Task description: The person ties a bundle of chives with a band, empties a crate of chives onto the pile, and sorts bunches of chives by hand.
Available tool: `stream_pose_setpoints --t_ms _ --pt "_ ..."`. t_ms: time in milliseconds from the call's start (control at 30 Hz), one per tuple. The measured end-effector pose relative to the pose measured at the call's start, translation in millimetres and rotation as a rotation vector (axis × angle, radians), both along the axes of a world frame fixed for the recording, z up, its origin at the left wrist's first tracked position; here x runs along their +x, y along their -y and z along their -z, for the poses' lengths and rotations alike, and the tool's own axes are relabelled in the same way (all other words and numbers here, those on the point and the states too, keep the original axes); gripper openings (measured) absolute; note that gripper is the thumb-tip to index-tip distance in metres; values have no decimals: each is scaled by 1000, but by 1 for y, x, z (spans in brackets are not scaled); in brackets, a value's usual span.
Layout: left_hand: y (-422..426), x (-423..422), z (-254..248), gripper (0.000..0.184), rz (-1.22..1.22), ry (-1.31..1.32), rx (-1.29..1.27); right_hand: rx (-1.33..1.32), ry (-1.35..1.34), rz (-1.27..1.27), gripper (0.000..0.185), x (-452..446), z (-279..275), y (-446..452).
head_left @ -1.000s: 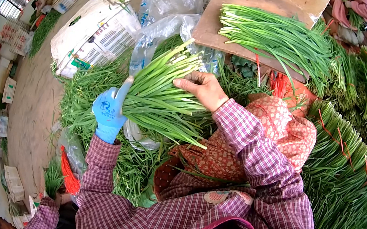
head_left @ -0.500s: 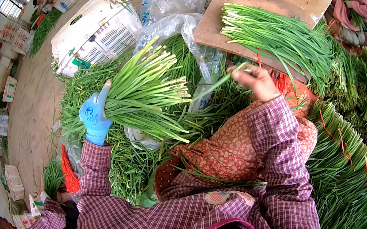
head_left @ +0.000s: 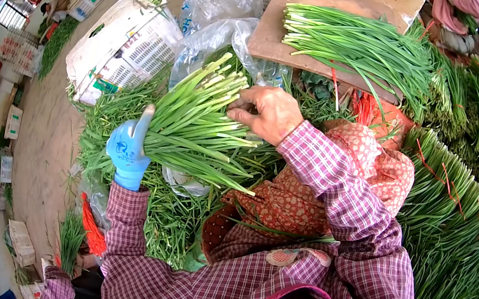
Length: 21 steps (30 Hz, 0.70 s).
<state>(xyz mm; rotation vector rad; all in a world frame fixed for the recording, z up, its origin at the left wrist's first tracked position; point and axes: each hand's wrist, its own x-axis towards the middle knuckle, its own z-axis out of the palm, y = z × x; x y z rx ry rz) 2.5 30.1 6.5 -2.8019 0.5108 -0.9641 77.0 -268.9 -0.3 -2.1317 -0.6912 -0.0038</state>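
Hands: the bare right hand (head_left: 267,115), farther right with a single stalk half a second ago, is back at the bunch, so both hands now work at the same stalks.
Fingers: those of the blue-gloved left hand (head_left: 129,149) grasp the bunch; the right ones curl at its pale ends, whether pinching a stalk one cannot tell.
Bunch: green stalks (head_left: 189,125), slender and glossy, pale at the ends, which fan unevenly toward the right.
Place: held left of the person's middle, above a loose green heap (head_left: 169,226).
Board: neater pile (head_left: 358,46) on the brown board (head_left: 268,37), far right of the bunch.
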Motion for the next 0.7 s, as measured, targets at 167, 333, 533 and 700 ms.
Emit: stream_pose_setpoints --t_ms 167,333,533,700 --pt "-6 -1 5 65 26 -24 12 -135 265 81 17 8 21 10" --pt "-18 -6 14 65 -27 -33 -222 -482 239 423 15 20 43 82" --pt "-41 -10 66 52 90 -861 -1363 -456 95 328 27 9 32 87" --pt "4 -18 41 47 42 -1140 -1647 -72 75 236 18 12 26 66"
